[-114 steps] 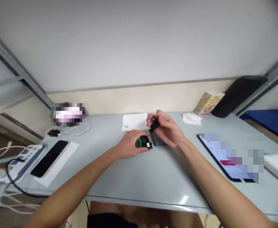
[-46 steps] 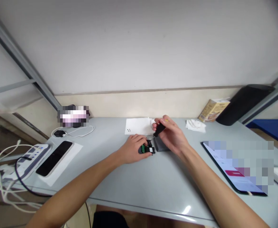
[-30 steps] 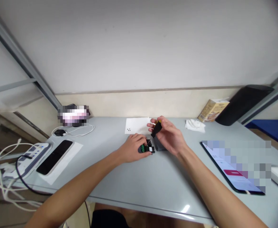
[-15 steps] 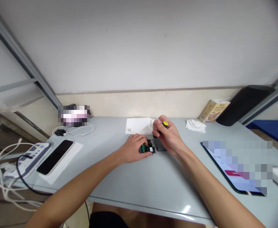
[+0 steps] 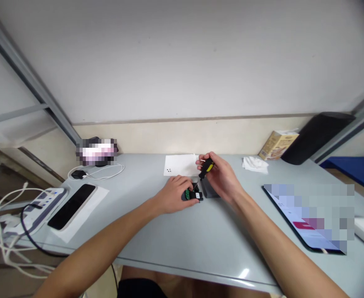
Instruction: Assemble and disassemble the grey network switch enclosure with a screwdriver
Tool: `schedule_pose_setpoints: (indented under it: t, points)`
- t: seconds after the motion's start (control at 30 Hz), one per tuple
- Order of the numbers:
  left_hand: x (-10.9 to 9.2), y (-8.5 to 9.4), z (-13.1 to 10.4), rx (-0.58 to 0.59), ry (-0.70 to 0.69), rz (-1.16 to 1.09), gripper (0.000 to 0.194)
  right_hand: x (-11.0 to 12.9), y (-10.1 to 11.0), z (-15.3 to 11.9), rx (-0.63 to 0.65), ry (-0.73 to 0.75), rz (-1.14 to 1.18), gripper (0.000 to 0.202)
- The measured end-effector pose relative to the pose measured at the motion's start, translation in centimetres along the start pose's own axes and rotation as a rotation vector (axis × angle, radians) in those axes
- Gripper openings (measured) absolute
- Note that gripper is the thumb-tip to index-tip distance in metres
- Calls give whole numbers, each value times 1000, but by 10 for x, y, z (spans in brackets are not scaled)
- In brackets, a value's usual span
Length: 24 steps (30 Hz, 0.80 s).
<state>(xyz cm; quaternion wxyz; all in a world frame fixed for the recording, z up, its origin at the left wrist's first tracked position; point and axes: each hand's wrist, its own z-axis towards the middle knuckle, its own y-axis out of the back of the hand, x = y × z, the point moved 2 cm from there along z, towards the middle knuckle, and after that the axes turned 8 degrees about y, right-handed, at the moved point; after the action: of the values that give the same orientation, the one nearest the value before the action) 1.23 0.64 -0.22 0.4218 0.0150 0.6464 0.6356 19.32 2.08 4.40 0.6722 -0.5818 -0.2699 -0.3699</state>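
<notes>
My left hand (image 5: 176,195) is closed around a small black device with a green circuit board (image 5: 196,195), holding it against the table. A black and yellow screwdriver (image 5: 206,167) is in my right hand (image 5: 223,178), gripped between thumb and fingers. Its shaft slants down to the left, with the tip at the device; the exact contact point is too small to make out. Partly under my right hand lies a flat dark grey piece (image 5: 210,191). Just beyond the hands, a white sheet of paper (image 5: 182,163) bears several tiny dark screws (image 5: 169,170).
On the left are a phone (image 5: 73,206) on paper, a power strip (image 5: 37,210) and white cables (image 5: 1,231). To the right lie a tablet (image 5: 289,217), crumpled tissue (image 5: 255,164), a yellow box (image 5: 278,145) and a black cylinder (image 5: 316,138) against the wall.
The fingers of my right hand have shifted on the screwdriver and loosened somewhat, and the handle has turned, showing its yellow side. My left hand and the device have stayed in place.
</notes>
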Motion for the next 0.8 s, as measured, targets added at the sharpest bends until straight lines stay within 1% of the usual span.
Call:
schedule_pose_setpoints:
  t: [0.1,0.23,0.33,0.53,0.6,0.7,0.8]
  points:
    - [-1,1,0,5,0,-2,31,1,1,1,-5,-3,13,43]
    - [-2,1,0,17,-5,-3,35,2,1,2,54,-1,64,53]
    - [-2,1,0,24,1,-2,35,4,0,2,89,2,90,45]
    - [-3,2,-1,26,4,17,35,5,-1,1,89,-73,138,32]
    - [-3,2,-1,27,1,28,36,5,1,1,67,-62,112,34]
    - [-2,1,0,26,-7,33,36,4,3,1,36,-52,90,43]
    - [-1,1,0,21,-13,27,35,4,3,1,72,-36,91,49]
